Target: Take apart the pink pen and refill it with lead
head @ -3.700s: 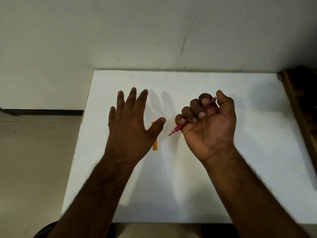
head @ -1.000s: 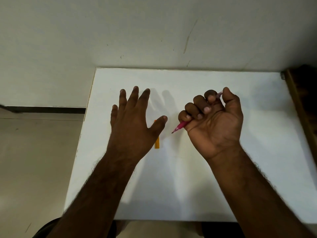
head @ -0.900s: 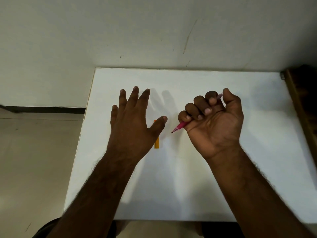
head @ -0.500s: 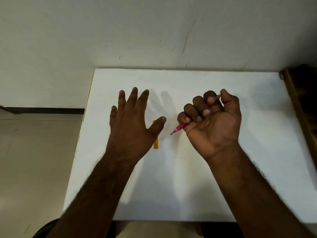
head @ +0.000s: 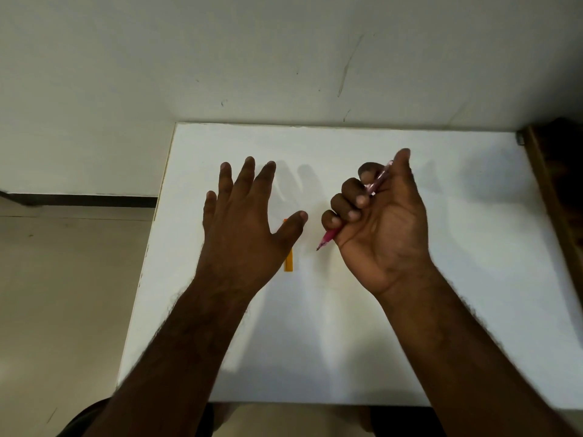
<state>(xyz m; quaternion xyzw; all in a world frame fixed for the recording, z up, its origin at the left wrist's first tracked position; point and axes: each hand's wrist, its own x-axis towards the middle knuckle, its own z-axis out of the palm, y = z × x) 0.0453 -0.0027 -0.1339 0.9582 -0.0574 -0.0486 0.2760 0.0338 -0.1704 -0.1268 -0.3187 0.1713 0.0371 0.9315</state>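
Pink pen: one item, in your right hand, raised over the middle of the white bench. It runs slantwise through your fist, its pointed tip sticking out below your little finger towards the near left, its pale translucent rear end showing up by your thumb and forefinger. Grip: your four fingers curl round the barrel and close on it, your thumb stands straight alongside the upper end, your palm faces you. The pen appears in one piece, as far as the covered middle allows you to tell.

Left hand: back up, fingers straight and spread, thumb out to the right; it holds nothing. Whether it touches the bench or hovers just above cannot be told.

Orange strip: a small narrow piece lying flat on the bench, lengthwise away from you, partly hidden under your left thumb; what it is cannot be told. It lies near the pen's tip, apart from it.

Surroundings: pale wall behind the bench, tan floor to your left, dark wooden furniture at the right edge.
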